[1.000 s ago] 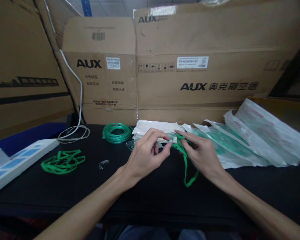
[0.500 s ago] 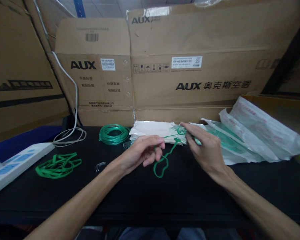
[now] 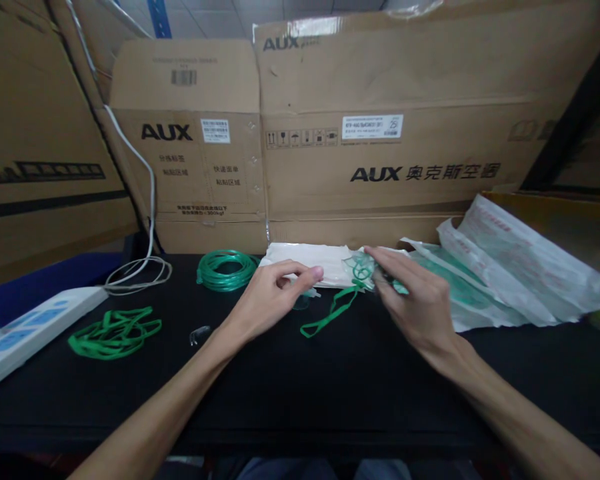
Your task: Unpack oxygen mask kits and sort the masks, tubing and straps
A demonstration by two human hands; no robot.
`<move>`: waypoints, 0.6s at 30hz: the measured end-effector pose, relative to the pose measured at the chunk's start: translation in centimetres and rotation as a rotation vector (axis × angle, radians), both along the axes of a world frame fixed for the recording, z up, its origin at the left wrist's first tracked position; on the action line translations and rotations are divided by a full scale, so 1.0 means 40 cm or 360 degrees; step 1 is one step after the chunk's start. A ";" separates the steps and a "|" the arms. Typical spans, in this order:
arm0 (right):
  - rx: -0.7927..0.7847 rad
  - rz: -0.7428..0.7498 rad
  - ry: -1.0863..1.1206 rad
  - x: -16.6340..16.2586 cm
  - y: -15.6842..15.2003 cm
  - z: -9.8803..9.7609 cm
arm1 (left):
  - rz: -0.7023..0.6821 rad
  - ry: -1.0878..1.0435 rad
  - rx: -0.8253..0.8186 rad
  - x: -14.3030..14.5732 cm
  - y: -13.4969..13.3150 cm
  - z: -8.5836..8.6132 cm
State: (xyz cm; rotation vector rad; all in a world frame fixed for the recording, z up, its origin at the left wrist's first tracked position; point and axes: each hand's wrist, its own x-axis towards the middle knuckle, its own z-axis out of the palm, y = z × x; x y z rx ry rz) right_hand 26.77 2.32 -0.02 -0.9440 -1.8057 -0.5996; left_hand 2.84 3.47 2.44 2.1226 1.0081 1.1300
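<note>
My right hand [image 3: 415, 290] is closed on a clear, green-tinted plastic mask [image 3: 361, 265], whose far part is hidden behind the fingers. A green elastic strap [image 3: 325, 323] hangs from the mask in a loop over the black table. Left of it, my left hand [image 3: 275, 293] has its fingers curled and its thumb pointing right; the fingertips are partly hidden. A clear plastic piece [image 3: 303, 301] with a pale tip shows just under that thumb, and I cannot tell whether it is held. Behind both hands lies white packaging [image 3: 305, 257].
Coiled green tubing [image 3: 226, 270] and a heap of green elastic strap [image 3: 115, 332] lie left. A small clear piece [image 3: 200, 335] rests near my left forearm. A power strip [image 3: 35, 333] is at far left, white bags [image 3: 525, 273] at right, and cardboard boxes [image 3: 380, 147] stand behind.
My left hand has let go of the green strap and turned over, moving slightly left. The strap now hangs slack from the mask. My right hand keeps hold of the mask, almost unmoved.
</note>
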 end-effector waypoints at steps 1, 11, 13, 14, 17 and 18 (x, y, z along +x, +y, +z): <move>-0.0009 0.0033 -0.0025 -0.007 -0.003 -0.005 | -0.0022 0.0041 0.0031 0.005 -0.002 -0.006; -0.0152 0.0277 -0.0213 -0.048 -0.018 -0.032 | -0.0029 0.0171 0.0320 0.035 -0.004 -0.053; -0.0154 0.0306 -0.0267 -0.049 -0.015 -0.038 | -0.0003 0.0143 0.0312 0.033 -0.005 -0.053; -0.0153 0.0312 -0.0294 -0.049 -0.012 -0.041 | -0.0010 0.0140 0.0306 0.032 -0.005 -0.053; -0.0131 0.0286 -0.0392 -0.048 -0.002 -0.052 | -0.0040 0.0154 0.0320 0.029 -0.006 -0.055; -0.0114 0.0259 -0.0436 -0.047 0.000 -0.056 | -0.0047 0.0158 0.0329 0.028 -0.006 -0.055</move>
